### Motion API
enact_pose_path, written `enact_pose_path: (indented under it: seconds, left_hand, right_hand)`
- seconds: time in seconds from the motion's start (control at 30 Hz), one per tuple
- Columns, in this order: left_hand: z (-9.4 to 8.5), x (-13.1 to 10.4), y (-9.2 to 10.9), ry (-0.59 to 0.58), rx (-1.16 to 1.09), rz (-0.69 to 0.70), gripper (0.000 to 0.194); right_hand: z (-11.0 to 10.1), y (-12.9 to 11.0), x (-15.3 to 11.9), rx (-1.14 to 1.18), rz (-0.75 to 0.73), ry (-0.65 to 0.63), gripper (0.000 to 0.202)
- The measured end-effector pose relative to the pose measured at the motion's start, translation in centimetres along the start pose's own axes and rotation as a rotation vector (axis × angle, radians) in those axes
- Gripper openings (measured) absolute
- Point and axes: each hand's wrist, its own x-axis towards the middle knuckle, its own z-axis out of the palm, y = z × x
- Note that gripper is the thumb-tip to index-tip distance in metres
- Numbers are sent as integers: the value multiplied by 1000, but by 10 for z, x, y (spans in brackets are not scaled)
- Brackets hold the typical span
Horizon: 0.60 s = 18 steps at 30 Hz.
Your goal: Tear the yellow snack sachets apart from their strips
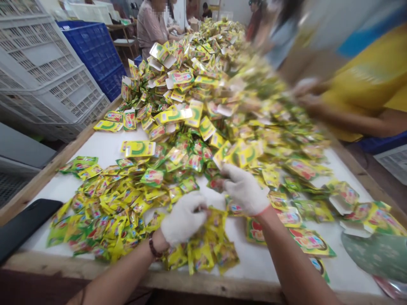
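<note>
My left hand [185,218], in a white glove with a dark bead bracelet at the wrist, is curled just above a cluster of yellow sachets [203,256] near the front edge. Its thumb and fingers are drawn together; what lies between them is hidden. My right hand [244,189], also gloved in white, reaches into the heap, its fingers closed at the near end of a tilted yellow carton [222,153]. More yellow and green sachets [111,207] spread left of my left hand. Flat printed cartons [310,242] lie beside my right forearm.
A large heap of cartons and sachets [203,84] runs down the wood-edged table [254,264]. A black phone-like object [30,224] rests at left, a green patterned item [375,254] at right. White crates [41,55] and blue crates [95,51] stand left. Co-workers line both sides.
</note>
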Motion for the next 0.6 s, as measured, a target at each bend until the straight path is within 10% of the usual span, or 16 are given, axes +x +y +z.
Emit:
enact_pose_path:
  seconds: [0.2,0.6]
  left_hand:
    - [-20,9,-2,224,-625,-373,30]
    - [-15,9,-5,156,-707,-350,34]
  right_hand:
    - [7,13,-21,526,67,-117,13]
    - [17,-1,-23,610,153,-33,15]
